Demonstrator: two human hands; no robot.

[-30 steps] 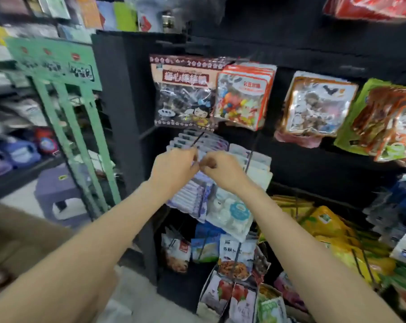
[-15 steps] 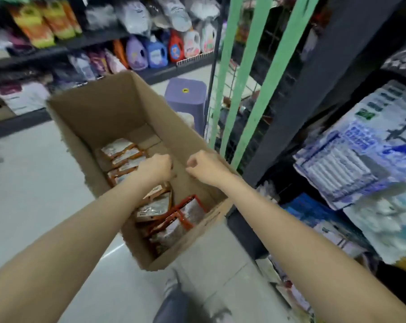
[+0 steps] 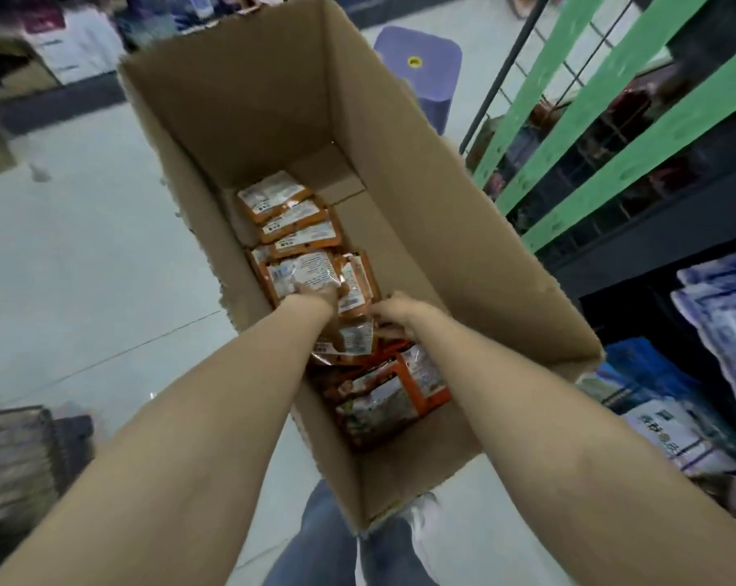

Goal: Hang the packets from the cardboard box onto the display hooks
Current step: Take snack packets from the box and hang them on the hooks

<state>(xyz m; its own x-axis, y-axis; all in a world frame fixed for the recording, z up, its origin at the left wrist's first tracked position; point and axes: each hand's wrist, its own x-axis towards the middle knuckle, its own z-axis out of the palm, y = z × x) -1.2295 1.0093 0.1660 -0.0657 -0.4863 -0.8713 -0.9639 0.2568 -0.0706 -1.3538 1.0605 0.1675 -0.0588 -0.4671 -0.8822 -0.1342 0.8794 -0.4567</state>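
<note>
Both hands are down inside the cardboard box. The left hand has its fingers on a packet just ahead of it, apparently pinching the near edge, but the wrist hides the fingers, so the grip is a guess. The right hand sits just beside the left, over the packets below it; I can't tell whether it is open or holding one.

The remaining packets lie in an overlapping row beyond the left hand, and more are piled under and behind the right wrist.

Handling call: glossy film pouches, so light, floppy and slick. They'll sag if held by a corner and slide off each other. Contents look loose, so don't crush. Best hold is a thumb-and-finger pinch on the flat sealed top strip, where the hang hole should be; that keeps the hole free for the hook. Lift one at a time; neighbours may drag along.
</note>
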